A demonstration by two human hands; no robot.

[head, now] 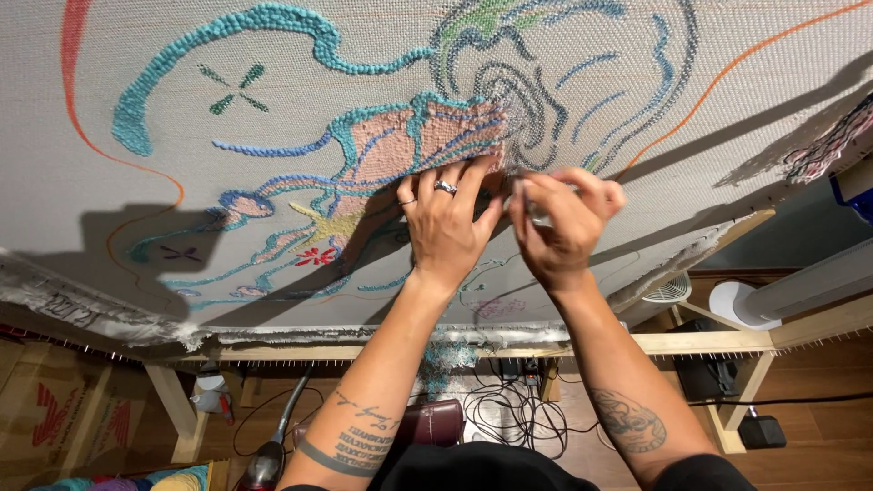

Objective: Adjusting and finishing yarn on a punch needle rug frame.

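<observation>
Pressing tufted cloth point(273, 118), left hand point(446, 227), right hand point(564, 227) pinching tool point(538, 216)

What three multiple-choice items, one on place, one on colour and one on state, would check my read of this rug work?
1. Where does the left hand rest?
A. flat on the stretched cloth by the pink patch
B. on the wooden frame
C. on the floor

2. What colour is the thick curling line at the upper left?
A. red
B. teal blue
C. black

3. How is the right hand set?
A. spread open
B. hanging clear of the cloth
C. closed around a thin tool

Answers: 1 A, the palm and fingers lie against the cloth just under the pink patch. 2 B, the yarn there is teal blue. 3 C, the fingers are curled around a slim metal piece, of which little shows.
</observation>
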